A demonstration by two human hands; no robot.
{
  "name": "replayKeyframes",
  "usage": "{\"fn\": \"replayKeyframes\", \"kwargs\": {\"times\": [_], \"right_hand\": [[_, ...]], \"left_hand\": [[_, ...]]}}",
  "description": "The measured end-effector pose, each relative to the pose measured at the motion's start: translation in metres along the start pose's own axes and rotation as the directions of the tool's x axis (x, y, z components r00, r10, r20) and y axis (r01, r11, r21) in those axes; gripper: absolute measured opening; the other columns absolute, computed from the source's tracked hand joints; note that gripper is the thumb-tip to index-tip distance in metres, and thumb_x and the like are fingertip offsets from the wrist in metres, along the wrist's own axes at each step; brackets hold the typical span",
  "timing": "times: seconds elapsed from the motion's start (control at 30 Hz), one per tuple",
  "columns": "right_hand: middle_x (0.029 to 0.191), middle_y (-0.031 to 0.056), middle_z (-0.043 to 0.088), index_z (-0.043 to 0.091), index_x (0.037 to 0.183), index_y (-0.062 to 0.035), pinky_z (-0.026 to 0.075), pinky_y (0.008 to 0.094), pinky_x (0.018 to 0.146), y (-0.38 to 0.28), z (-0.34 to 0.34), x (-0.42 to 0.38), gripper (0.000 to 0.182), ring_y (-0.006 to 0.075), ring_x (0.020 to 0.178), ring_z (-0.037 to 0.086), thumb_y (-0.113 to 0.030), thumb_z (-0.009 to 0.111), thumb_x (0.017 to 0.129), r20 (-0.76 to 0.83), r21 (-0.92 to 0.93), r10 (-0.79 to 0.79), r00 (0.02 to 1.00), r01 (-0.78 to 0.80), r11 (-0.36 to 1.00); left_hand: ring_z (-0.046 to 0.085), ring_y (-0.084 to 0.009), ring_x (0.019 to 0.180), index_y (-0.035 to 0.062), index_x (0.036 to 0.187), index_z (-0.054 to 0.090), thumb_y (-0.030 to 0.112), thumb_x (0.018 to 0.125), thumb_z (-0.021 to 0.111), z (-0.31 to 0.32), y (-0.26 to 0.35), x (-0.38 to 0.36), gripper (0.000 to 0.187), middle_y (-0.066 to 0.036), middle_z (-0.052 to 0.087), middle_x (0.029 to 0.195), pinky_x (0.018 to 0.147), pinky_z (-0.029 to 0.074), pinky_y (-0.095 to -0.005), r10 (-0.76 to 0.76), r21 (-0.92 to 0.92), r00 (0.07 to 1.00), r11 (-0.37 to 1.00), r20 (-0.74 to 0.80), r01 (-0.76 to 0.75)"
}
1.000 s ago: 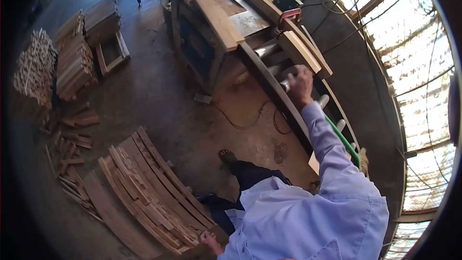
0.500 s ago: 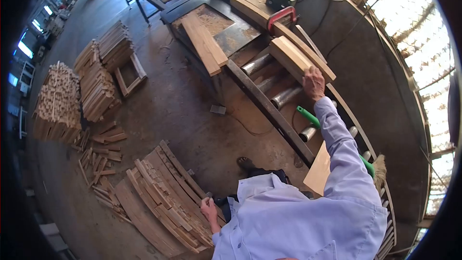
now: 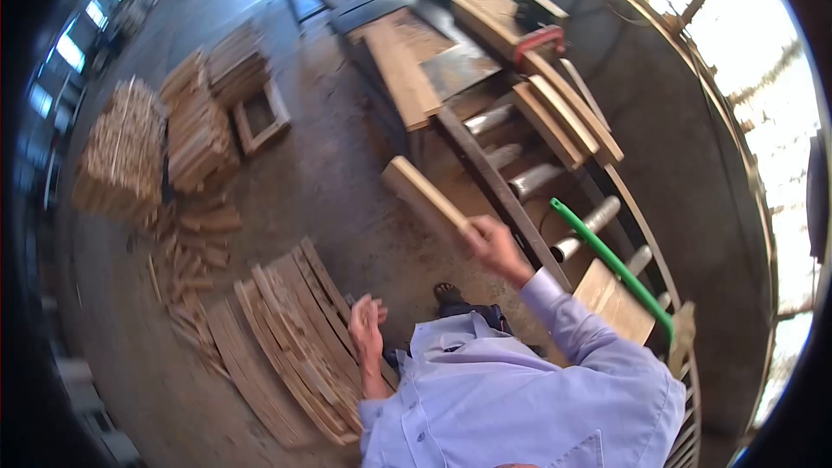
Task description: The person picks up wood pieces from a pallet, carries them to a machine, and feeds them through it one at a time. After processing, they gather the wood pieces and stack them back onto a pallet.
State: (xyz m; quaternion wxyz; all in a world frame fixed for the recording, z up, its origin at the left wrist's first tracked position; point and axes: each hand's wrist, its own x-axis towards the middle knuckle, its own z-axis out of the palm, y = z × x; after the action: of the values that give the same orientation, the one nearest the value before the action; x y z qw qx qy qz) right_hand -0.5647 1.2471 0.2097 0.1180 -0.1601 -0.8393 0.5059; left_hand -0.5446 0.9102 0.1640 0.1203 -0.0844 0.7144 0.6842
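Observation:
My right hand [image 3: 498, 250] grips one end of a short wooden board [image 3: 425, 194], which is held in the air over the floor, tilted with its far end toward the upper left. My left hand [image 3: 368, 322] is raised beside the stack of long wooden strips [image 3: 295, 342], its fingers loosely bent and apart, with nothing in it. Two short wooden pieces [image 3: 548, 126] lie side by side on the roller conveyor [image 3: 536, 180], against a long wooden fence [image 3: 579, 104].
A red clamp [image 3: 539, 42] sits on the fence. A green-handled brush [image 3: 611, 264] and a flat board [image 3: 617, 305] lie on the rollers. A wide plank [image 3: 399, 69] rests on the machine table. Stacked timber [image 3: 126, 143] and loose offcuts [image 3: 204, 243] stand on the floor at left.
My right hand has lifted a board off the rollers and brought it left and toward me. My left hand has risen from beside the strip stack, its fingers opening.

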Motion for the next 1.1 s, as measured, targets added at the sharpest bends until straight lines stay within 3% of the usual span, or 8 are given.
{"fn": "replayKeyframes", "kwargs": {"times": [0.07,0.23,0.33,0.4,0.5,0.63,0.77,1.1], "right_hand": [[0.095,0.0181,0.071,0.074,0.107,-0.0005,0.055,0.0406,0.078,-0.011,0.065,-0.033,0.031,0.0315,0.087,0.070,-0.029,0.069,0.097,0.273,0.196,0.135,0.952,-0.192,0.962],[0.092,0.0160,0.062,0.070,0.107,-0.0046,0.053,0.0449,0.066,-0.052,0.156,-0.094,0.026,0.0361,0.079,0.066,-0.021,0.076,0.089,0.668,-0.055,-0.356,0.654,0.520,0.852],[0.092,0.0145,0.063,0.069,0.118,-0.0027,0.057,0.0424,0.071,-0.071,0.193,-0.128,0.032,0.0314,0.083,0.070,-0.021,0.075,0.093,0.862,0.164,-0.343,0.373,0.435,0.885],[0.104,0.0163,0.068,0.065,0.128,0.0006,0.060,0.0392,0.083,-0.067,0.214,-0.144,0.040,0.0277,0.096,0.073,-0.023,0.074,0.096,0.968,0.173,-0.179,0.179,0.046,0.984],[0.116,0.0186,0.070,0.064,0.128,0.0021,0.059,0.0383,0.087,-0.025,0.243,-0.151,0.040,0.0285,0.104,0.073,-0.022,0.072,0.097,0.996,0.079,-0.069,-0.051,0.230,0.970],[0.121,0.0233,0.071,0.069,0.122,-0.0032,0.058,0.0478,0.083,0.049,0.255,-0.151,0.043,0.0411,0.102,0.072,-0.038,0.067,0.097,0.988,-0.155,0.101,0.118,0.676,0.721],[0.115,0.0248,0.071,0.071,0.118,-0.0069,0.056,0.0526,0.084,0.095,0.213,-0.151,0.040,0.0446,0.102,0.070,-0.040,0.063,0.097,0.864,-0.420,0.477,0.162,0.756,0.502],[0.111,0.0221,0.072,0.072,0.115,-0.0039,0.052,0.0477,0.090,0.071,0.186,-0.233,0.038,0.0403,0.104,0.068,-0.037,0.056,0.105,0.676,-0.731,0.628,0.385,0.464,0.501]], "left_hand": [[0.070,-0.0215,0.095,-0.0049,0.142,0.049,0.035,0.104,0.064,0.018,0.027,-0.004,0.057,-0.016,0.069,0.120,0.084,0.059,-0.0346,-0.019,-0.159,0.999,0.987,-0.044,0.012],[0.072,-0.0319,0.091,-0.0085,0.122,0.056,0.041,0.085,0.081,-0.008,-0.037,-0.022,0.066,-0.020,0.072,0.102,0.076,0.057,-0.0406,-0.107,-0.114,0.863,0.992,-0.494,0.057],[0.070,-0.0331,0.099,-0.0074,0.125,0.056,0.038,0.081,0.084,-0.055,-0.060,-0.068,0.069,-0.023,0.071,0.108,0.088,0.055,-0.0416,-0.298,-0.222,0.760,0.953,-0.578,0.205],[0.070,-0.0296,0.101,-0.0063,0.125,0.060,0.036,0.079,0.086,-0.089,-0.080,-0.097,0.068,-0.021,0.071,0.112,0.089,0.055,-0.0386,-0.374,-0.365,0.702,0.915,-0.606,0.172],[0.070,-0.0268,0.103,-0.0054,0.127,0.062,0.036,0.078,0.086,-0.143,-0.140,-0.139,0.069,-0.019,0.073,0.113,0.088,0.055,-0.0373,-0.374,-0.308,0.674,0.925,-0.637,0.222],[0.071,-0.0343,0.103,0.0022,0.136,0.057,0.034,0.077,0.084,-0.247,-0.184,-0.203,0.073,-0.021,0.072,0.113,0.089,0.056,-0.0421,-0.509,-0.111,0.525,0.782,-0.682,0.614],[0.070,-0.0373,0.102,0.0076,0.131,0.056,0.015,0.081,0.076,-0.337,-0.305,-0.246,0.054,-0.019,0.071,0.111,0.086,0.057,-0.0465,-0.418,0.040,0.395,0.644,-0.818,0.764],[0.060,-0.0364,0.120,0.0136,0.124,0.059,0.006,0.084,0.071,-0.493,-0.529,-0.247,0.042,-0.012,0.064,0.124,0.095,0.050,-0.0552,-0.442,0.207,0.311,0.268,-0.842,0.941]]}}
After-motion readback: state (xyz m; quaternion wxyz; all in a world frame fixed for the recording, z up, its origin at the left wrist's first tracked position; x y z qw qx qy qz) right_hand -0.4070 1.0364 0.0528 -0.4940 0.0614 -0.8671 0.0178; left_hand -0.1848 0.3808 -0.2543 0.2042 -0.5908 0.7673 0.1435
